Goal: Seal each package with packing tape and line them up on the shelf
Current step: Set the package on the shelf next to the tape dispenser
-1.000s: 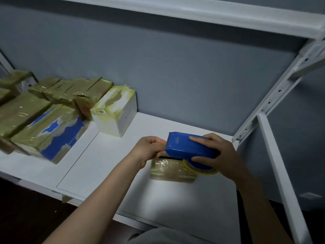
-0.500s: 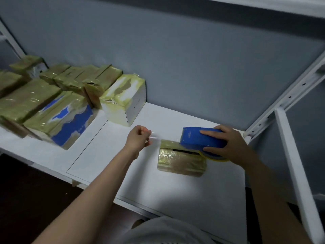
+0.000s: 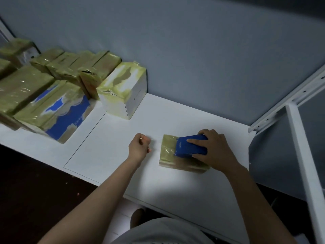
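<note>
Right hand (image 3: pixel 217 152) grips the dispenser (image 3: pixel 190 147), pressed on the package (image 3: pixel 168 147) lying flat on the shelf (image 3: pixel 158 187) at 4 o'clock from centre; left hand (image 3: pixel 139 147), at the package's 9 o'clock, has its fingers curled, pinching faint clear tape (image 3: pixel 151 139); taped boxes (image 3: pixel 52 95) sit at 10 o'clock

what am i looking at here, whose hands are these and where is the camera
No machine here: a person works bare-handed, and the single camera sits on their head, looking down. The right hand grips a blue tape dispenser pressed on a small package lying on the white shelf. The left hand has curled fingers and seems to pinch a clear tape strip, hardly visible. Taped packages line up at the left by the wall.
</note>
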